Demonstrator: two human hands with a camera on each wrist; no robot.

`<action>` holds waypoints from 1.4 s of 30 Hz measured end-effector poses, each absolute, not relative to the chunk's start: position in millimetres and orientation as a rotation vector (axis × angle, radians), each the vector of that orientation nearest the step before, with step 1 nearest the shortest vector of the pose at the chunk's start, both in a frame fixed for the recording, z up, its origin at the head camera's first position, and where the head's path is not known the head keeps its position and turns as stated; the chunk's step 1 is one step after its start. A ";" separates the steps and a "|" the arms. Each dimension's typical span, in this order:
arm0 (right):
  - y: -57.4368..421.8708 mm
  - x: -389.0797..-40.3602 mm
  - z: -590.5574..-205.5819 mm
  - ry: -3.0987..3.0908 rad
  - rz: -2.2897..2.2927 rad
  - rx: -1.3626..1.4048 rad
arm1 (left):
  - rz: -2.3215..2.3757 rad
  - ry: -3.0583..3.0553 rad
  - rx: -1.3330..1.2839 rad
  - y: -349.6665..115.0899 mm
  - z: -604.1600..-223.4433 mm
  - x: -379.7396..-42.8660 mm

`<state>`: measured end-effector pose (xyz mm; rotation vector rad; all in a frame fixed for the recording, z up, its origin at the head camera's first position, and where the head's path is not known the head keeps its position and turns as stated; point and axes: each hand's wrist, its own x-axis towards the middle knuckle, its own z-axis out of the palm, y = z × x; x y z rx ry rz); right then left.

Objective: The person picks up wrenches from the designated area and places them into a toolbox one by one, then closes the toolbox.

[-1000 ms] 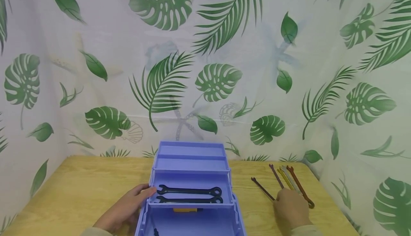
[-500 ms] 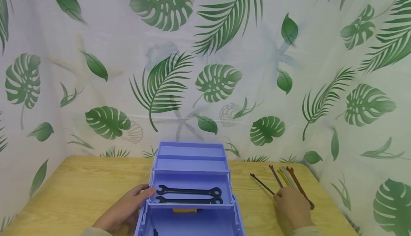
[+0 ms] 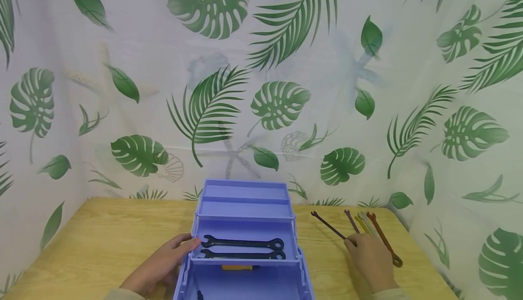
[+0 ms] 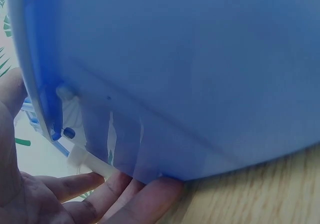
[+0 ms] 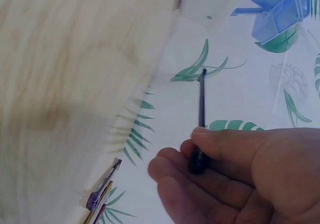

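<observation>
A blue-purple toolbox [image 3: 245,284] stands unfolded on the table, its stepped trays raised. My left hand [image 3: 165,261] grips its left side, thumb at the middle tray's edge; in the left wrist view, the fingers [image 4: 150,199] lie against the blue wall. Two black wrenches [image 3: 243,243] lie in that middle tray. My right hand [image 3: 369,259] pinches a dark wrench [image 3: 328,224] near one end between thumb and fingers, its open-ended jaw pointing away to the upper left. In the right wrist view, the same wrench [image 5: 202,104] stands out from the fingertips.
Beyond the right hand lie more wrenches: a purple one [image 3: 351,220], a yellow one [image 3: 361,224], a silver one [image 3: 369,224] and an orange-brown one [image 3: 384,238]. A yellow item [image 3: 237,267] and a thin dark tool [image 3: 199,295] lie in the toolbox bottom. A leaf-print curtain [image 3: 261,86] surrounds the wooden table [image 3: 130,227].
The held wrench's far end has swung left and up, toward the toolbox, while my right hand has shifted only slightly. My left hand stays on the toolbox.
</observation>
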<state>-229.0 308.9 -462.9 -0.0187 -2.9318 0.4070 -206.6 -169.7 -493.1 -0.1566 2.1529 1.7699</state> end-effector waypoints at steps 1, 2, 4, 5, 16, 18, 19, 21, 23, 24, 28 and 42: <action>308.4 -228.8 -463.2 -2.917 0.403 -0.012 | 1.766 2.157 -0.162 -169.3 -492.9 -206.6; 307.7 -228.5 -463.3 -2.902 0.399 -0.004 | 1.763 2.161 -0.166 -169.1 -492.8 -206.5; 305.9 -227.7 -462.9 -2.870 0.393 0.014 | 1.759 2.165 -0.169 -168.9 -492.7 -206.4; 304.7 -227.3 -462.4 -2.856 0.397 0.022 | 1.759 2.164 -0.165 -169.0 -492.8 -206.2; 292.5 -222.4 -458.0 -2.716 0.370 0.119 | 1.753 2.161 -0.144 -169.1 -493.6 -206.5; 291.0 -221.7 -455.6 -2.732 0.382 0.090 | 1.746 2.173 -0.155 -168.8 -493.9 -206.7; 290.1 -221.5 -454.7 -2.737 0.386 0.072 | 1.744 2.179 -0.162 -168.8 -494.2 -206.8; 287.6 -220.9 -452.0 -2.735 0.396 0.055 | 1.743 2.182 -0.172 -168.7 -495.0 -207.3; 284.6 -220.5 -450.1 -2.705 0.395 0.061 | 1.747 2.178 -0.180 -168.6 -495.4 -207.8; 283.1 -220.3 -449.3 -2.681 0.394 0.073 | 1.747 2.177 -0.183 -168.7 -495.6 -208.0; 277.9 -218.8 -447.5 -2.571 0.377 0.148 | 1.746 2.171 -0.190 -169.1 -495.7 -208.6; 269.5 -216.9 -445.9 -2.313 0.349 0.349 | 1.789 2.101 -0.150 -171.7 -492.5 -205.7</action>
